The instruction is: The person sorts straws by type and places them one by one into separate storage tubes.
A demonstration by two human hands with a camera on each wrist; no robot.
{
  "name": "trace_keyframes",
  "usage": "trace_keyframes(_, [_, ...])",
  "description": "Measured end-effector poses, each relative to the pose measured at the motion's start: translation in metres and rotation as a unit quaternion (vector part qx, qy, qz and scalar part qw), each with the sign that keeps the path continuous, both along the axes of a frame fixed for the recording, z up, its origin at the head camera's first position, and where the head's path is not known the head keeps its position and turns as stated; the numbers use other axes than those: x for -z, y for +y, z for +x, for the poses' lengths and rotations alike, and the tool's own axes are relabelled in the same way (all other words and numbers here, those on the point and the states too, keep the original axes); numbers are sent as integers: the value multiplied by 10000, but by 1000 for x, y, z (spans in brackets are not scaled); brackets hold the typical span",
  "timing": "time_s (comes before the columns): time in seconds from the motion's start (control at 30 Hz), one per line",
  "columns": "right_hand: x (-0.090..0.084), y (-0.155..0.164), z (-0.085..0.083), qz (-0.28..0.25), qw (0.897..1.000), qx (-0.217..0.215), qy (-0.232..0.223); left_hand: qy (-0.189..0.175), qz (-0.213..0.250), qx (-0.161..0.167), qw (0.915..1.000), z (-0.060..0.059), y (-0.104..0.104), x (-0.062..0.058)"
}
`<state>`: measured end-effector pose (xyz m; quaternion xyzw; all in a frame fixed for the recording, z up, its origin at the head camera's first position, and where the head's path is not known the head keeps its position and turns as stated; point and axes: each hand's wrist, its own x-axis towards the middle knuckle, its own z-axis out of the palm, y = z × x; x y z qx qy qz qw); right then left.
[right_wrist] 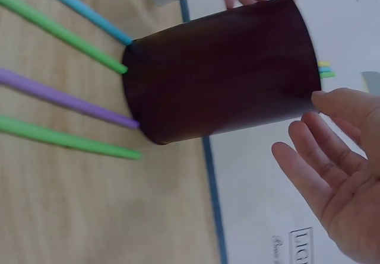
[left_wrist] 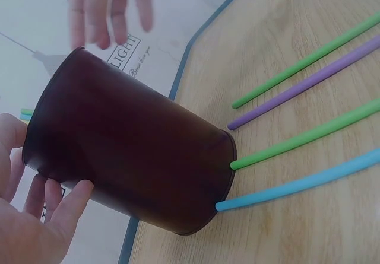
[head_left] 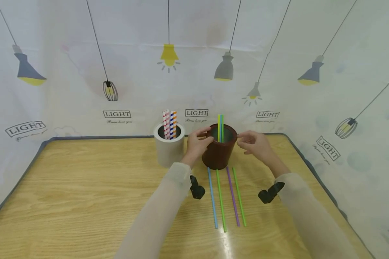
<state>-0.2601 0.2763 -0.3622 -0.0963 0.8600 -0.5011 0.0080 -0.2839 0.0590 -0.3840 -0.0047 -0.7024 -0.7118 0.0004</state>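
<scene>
Right now, both hands are at a dark brown tapered cup (head_left: 218, 155), which stands upright near the back of the wood-grain table (head_left: 84, 187). The left hand (head_left: 197, 143) is at its left side, close to the rim, fingers spread loosely against the wall; how firmly they press, I cannot tell. The right hand (head_left: 256, 144) is half spread at the opposite side, its thumb tip at the rim and the other fingers loosely extended, holding nothing. Inside the cup, a small bunch of plain straws (head_left: 220, 127) — yellow, blue and green — pokes above the rim.

Before the cup, four more straws lie side by side on the table, their far ends close to its base: from the left, a blue straw (head_left: 213, 198), a green straw (head_left: 221, 200), a purple straw (head_left: 233, 196) and a second green straw (head_left: 239, 197).

Just left of the left hand stands a thick-rimmed white cup (head_left: 169, 154) with patterned straws (head_left: 169, 125) in it, some red-dotted, others striped blue or orange. Behind everything hangs a pale backdrop (head_left: 136, 32) printed with hanging lamps and the word "LIGHT". The person wears pale, long sleeves (head_left: 159, 212).
</scene>
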Motion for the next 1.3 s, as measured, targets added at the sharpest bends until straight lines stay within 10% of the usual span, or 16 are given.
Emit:
trace_keyframes(0.73, [78, 9, 17, -466, 9947, 267, -877, 18, 59, 64, 10000, -1, 2, 2])
trace_keyframes(1.3, [104, 5, 27, -816, 9870, 487, -1297, -3, 93, 36, 10000, -1, 0, 1])
